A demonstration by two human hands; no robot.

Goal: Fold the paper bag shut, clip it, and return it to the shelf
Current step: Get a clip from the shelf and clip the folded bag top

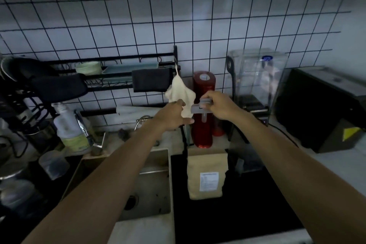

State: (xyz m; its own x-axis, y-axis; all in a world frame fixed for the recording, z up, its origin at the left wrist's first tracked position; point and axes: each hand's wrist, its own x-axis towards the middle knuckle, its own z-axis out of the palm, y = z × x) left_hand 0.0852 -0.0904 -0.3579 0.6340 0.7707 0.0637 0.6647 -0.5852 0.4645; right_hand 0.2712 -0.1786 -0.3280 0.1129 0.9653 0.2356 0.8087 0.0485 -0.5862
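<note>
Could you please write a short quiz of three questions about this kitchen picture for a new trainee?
1. True or false: the clip is already on the paper bag.
2. Which hand holds the clip? A) left hand B) right hand
3. Fill in: the paper bag stands on the dark counter, to the right of the ____.

Key
1. False; it is held in the air, above the bag.
2. B
3. sink

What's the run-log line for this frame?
bag: paper bag on counter, unclipped | right hand: holds grey clip | left hand: beside hanging cloth
</note>
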